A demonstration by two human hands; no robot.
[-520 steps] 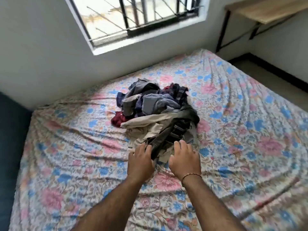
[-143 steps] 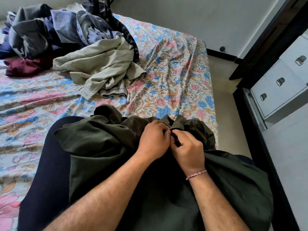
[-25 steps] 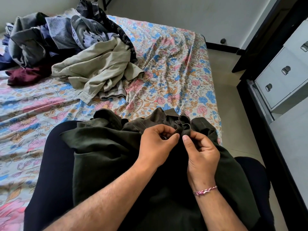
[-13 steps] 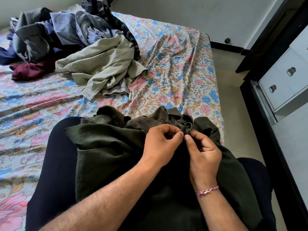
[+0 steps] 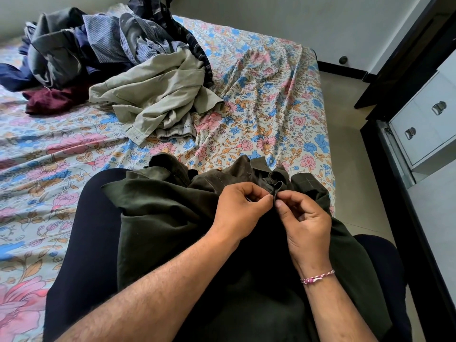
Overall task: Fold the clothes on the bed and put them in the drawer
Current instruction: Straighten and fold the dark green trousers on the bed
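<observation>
A dark green garment (image 5: pixel 160 213) lies bunched across my lap as I sit on the bed's edge. My left hand (image 5: pixel 239 208) and my right hand (image 5: pixel 306 220) meet at its upper edge, each pinching a small fold of the green cloth between thumb and fingertips. A pile of unfolded clothes (image 5: pixel 103 48) sits at the back left of the bed: grey, blue checked and maroon pieces, with a beige garment (image 5: pixel 158 95) spread in front of it. White drawers (image 5: pixel 424 124) with metal handles stand at the right, all closed.
The bed (image 5: pixel 266 114) wears a floral sheet, rumpled toward its far right corner. A strip of tiled floor (image 5: pixel 350 134) runs between the bed and the black-framed drawer unit. A grey wall closes the far side.
Over the last second my hands stayed on the green garment's edge, and the fingertips closed together on a small fold. The view shifted slightly.
</observation>
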